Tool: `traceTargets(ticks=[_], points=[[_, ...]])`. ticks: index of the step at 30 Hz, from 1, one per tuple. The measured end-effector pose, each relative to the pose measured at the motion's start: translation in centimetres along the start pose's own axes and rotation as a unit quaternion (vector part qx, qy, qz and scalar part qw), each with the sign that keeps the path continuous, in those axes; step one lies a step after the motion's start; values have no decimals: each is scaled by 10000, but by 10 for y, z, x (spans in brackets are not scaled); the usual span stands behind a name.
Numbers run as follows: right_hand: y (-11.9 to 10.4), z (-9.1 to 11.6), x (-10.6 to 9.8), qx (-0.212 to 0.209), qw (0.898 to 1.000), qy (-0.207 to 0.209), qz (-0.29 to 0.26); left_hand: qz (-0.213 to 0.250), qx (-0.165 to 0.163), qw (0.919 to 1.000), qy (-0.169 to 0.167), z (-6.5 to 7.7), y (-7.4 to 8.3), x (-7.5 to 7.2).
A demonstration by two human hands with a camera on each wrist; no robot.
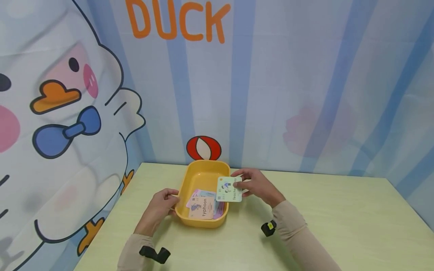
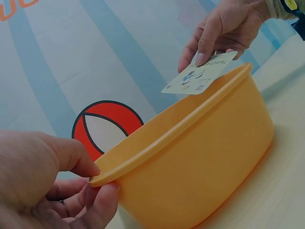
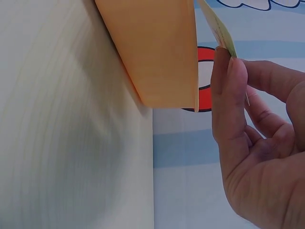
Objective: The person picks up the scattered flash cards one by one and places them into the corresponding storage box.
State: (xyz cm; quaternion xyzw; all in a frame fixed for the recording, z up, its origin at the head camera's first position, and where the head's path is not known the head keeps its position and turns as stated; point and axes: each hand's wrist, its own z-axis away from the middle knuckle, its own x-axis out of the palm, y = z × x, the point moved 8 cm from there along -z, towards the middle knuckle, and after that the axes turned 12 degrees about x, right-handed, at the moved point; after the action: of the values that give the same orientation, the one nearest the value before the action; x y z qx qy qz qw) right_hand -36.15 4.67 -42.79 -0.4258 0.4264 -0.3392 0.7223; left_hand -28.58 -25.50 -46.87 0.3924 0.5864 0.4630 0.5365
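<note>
A yellow plastic basin (image 1: 207,223) stands on the table with several picture cards inside. On top of those lies a peach card (image 1: 201,207) reading "typhoon". My left hand (image 1: 158,207) pinches the basin's left rim between thumb and fingers, as the left wrist view (image 2: 62,181) shows up close. With my right hand (image 1: 254,184) I hold a pale green card (image 1: 226,192) by its edge, over the basin's right rim. Its printed word starts with "Teache"; fingers cover part of the rest. In the right wrist view the same card (image 3: 219,31) appears nearly edge-on.
The pale yellow table (image 1: 332,214) stretches to the right of the basin. Behind it hangs a striped cloth backdrop (image 1: 271,94) with a printed duck (image 1: 68,180) and a red-and-white ball. Each wrist wears a black strap (image 1: 154,253).
</note>
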Motion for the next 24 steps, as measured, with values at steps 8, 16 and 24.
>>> traceTargets(ticks=[8, 16, 24], points=[[-4, 0, 4, -45, 10000, 58, -56, 25, 5, 10000, -14, 0, 0, 0], [-5, -2, 9, -53, 9998, 158, -55, 8, 32, 10000, 1, 0, -1, 0], [-7, -5, 12, -36, 9998, 182, -89, 29, 48, 10000, 1, 0, 0, 0]])
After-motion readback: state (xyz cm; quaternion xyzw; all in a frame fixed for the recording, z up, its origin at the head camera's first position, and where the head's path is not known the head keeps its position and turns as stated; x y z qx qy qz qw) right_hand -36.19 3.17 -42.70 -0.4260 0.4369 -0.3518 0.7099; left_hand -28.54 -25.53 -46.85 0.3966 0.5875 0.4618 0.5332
